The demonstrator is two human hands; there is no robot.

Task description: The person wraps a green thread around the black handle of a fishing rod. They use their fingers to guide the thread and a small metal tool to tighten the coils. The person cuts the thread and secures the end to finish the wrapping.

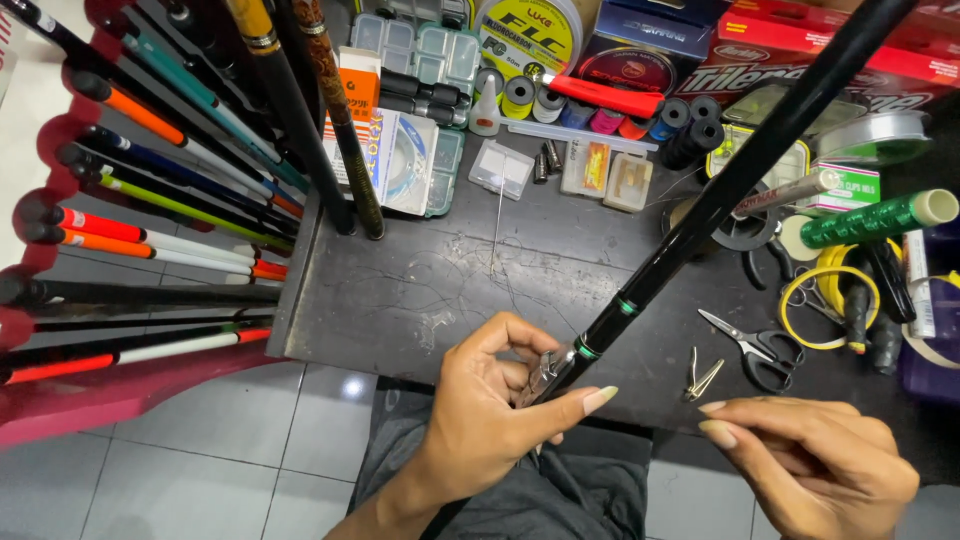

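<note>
Grip: left hand [490, 405] closed around the lower end of a black fishing rod [720, 195], thumb and fingers pinching a small metal guide [545, 372] against the blank; right hand [815, 465] loosely curled, holding nothing visible, near a small metal clip [700, 378] and scissors [755, 345]. Handling, as a judgement: keep the guide pressed flat and in line with the blank. Item: glossy black rod with green bands, slanting from the bench's [420, 290] front edge toward upper right.
</note>
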